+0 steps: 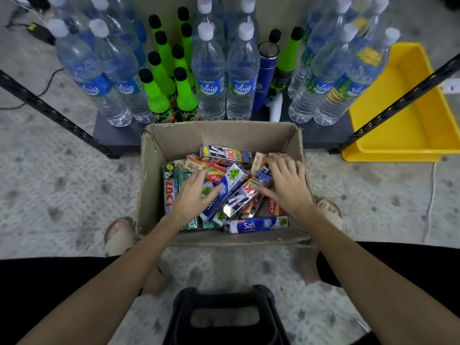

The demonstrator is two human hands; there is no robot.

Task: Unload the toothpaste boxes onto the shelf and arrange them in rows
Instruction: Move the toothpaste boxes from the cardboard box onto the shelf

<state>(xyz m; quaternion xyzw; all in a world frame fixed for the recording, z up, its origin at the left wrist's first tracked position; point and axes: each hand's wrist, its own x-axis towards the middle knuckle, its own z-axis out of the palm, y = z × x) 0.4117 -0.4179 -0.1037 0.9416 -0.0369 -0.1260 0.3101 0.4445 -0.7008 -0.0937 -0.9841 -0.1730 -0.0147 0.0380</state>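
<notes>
Cardboard box (159, 145) on floor, far wall touching shelf (117, 135) front edge; shelf crowded with water bottles (211, 70), narrow bare strip along front. Toothpaste boxes (256, 224) heaped inside, long axes mixed: some crosswise, some diagonal. Left hand (191, 195) flat, fingers spread on pile, grip wide. Right hand (288, 183) likewise spread over boxes by right wall, gripping nothing.

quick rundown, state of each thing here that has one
cardboard box: open, flaps up
toothpaste boxes: jumbled inside, none shelved
left hand: open, on the pile
right hand: open, on the pile
water bottles: upright, capped
yellow bin: nothing visible inside
</notes>
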